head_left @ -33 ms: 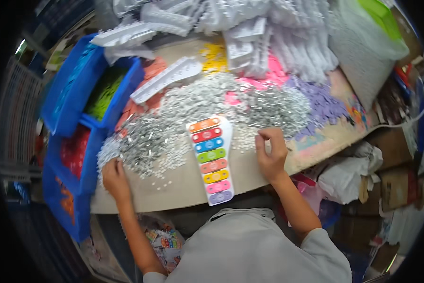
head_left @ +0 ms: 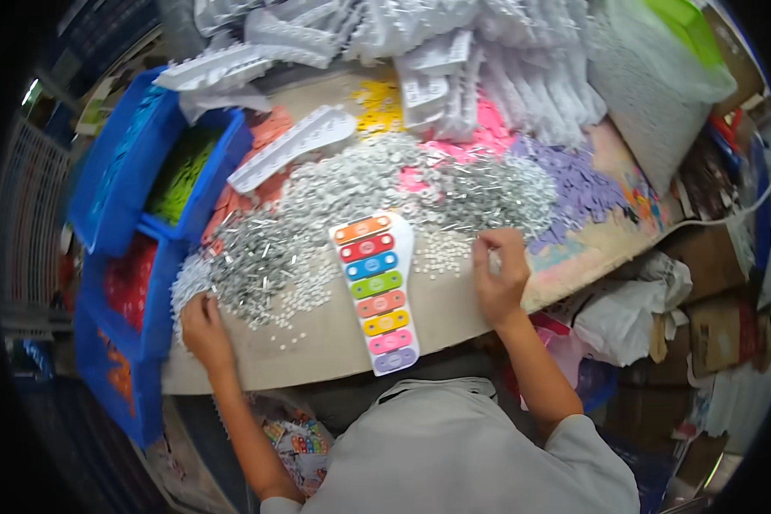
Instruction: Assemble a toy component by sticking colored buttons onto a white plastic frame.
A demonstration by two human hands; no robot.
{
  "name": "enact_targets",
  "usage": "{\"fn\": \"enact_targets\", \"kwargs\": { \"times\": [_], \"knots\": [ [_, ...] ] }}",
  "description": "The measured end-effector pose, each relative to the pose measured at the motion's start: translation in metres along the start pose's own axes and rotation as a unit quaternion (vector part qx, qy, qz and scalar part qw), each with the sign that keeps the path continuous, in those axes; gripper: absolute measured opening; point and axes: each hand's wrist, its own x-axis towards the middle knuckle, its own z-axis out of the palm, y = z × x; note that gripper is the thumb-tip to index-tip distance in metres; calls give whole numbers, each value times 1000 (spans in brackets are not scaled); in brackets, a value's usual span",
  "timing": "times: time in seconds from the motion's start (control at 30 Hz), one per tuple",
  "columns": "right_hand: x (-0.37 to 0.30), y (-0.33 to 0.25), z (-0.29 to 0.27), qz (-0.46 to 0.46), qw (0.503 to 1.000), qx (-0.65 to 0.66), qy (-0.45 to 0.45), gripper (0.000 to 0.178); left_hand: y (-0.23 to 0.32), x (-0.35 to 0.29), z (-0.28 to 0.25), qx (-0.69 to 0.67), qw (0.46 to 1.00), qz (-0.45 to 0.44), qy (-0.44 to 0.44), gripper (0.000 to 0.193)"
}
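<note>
A toy xylophone [head_left: 377, 295] lies on the table in front of me, its white base tapering toward my body and carrying a row of coloured bars. To its left, my left hand [head_left: 205, 328] dips its bunched fingertips into the edge of a pile of small pale pieces [head_left: 192, 278]; what they grip, if anything, is hidden. My right hand [head_left: 503, 278] hovers right of the xylophone, thumb and forefinger bent toward each other in a pinch. Anything between them is too small to name. Small white round pieces [head_left: 441, 255] lie between that hand and the xylophone.
Blue bins [head_left: 158, 287] of coloured pieces line the left edge. Heaps of metal pins [head_left: 252, 257], white rings [head_left: 342, 176] and purple bars [head_left: 570, 184] cover the table's middle. White xylophone bases [head_left: 531, 77] are stacked behind, beside a clear bag [head_left: 638, 94] of small pieces.
The whole view has shifted slightly, so the table and xylophone sit a little further left. My right hand has moved slightly right, away from the xylophone. My left hand stays at the pale pile.
</note>
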Motion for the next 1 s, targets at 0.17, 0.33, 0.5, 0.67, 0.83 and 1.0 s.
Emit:
{"fn": "enact_targets", "kwargs": {
  "times": [0.17,0.33,0.5,0.67,0.83,1.0],
  "knots": [
    [8,76,-85,143,951,-252,111,13,14,12,11,-13,999,-41,-25,14],
    [-10,141,-140,185,936,-298,32,14,17,11,6,-17,994,-93,-53,15],
    [-13,166,-146,136,922,-363,6,14,20,10,12,17,999,-27,-27,15],
    [-12,156,-139,214,926,-307,41,16,26,3,9,10,1000,-9,-18,12],
    [-10,72,-89,172,963,-102,182,11,25,2,1,7,1000,3,-7,12],
    [-16,-18,-22,304,923,215,-100,7,51,-1,-23,-94,992,-80,27,14]
  ]
}}
